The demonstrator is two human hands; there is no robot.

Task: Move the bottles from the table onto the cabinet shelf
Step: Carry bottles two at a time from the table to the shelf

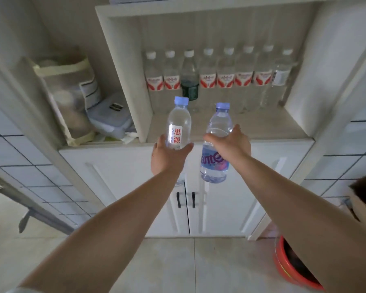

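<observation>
Left hand (pixel 167 156): fingers and thumb curled round the lower body of a clear plastic bottle (pixel 179 125), held upright in the air in front of the shelf edge. Right hand (pixel 230 142): wrapped round the waist of a second bottle (pixel 217 149), gripped from above its label, also upright and off any surface.

Left-hand bottle: smooth, rounded shoulders, pale blue screw cap, white strip label with red characters, clear contents.

Right-hand bottle: taller, bluish clear plastic, ribbed near the base, pale blue cap, blue and purple wrap label with large lettering (partly hidden by the hand).

Cabinet shelf (pixel 251 127): matte, pale wood-grain board inside an open box compartment with a grooved back panel. Along its back stands a row of bottles (pixel 226 79), upright and side by side, mostly clear with white caps and red-and-white labels; one in the row has a dark green label (pixel 190 89) and the rightmost a small white one. Both held bottles sit just in front of this shelf, near its front edge, well short of the row.

Below: two white panelled cabinet doors (pixel 220 197) with short dark handles.

Left compartment: a soft fabric bag (pixel 70 96) with pale trim, beside a translucent lidded plastic box (pixel 108 119).

Floor: glossy pale tiles; a red round basin (pixel 292 269) at lower right.
</observation>
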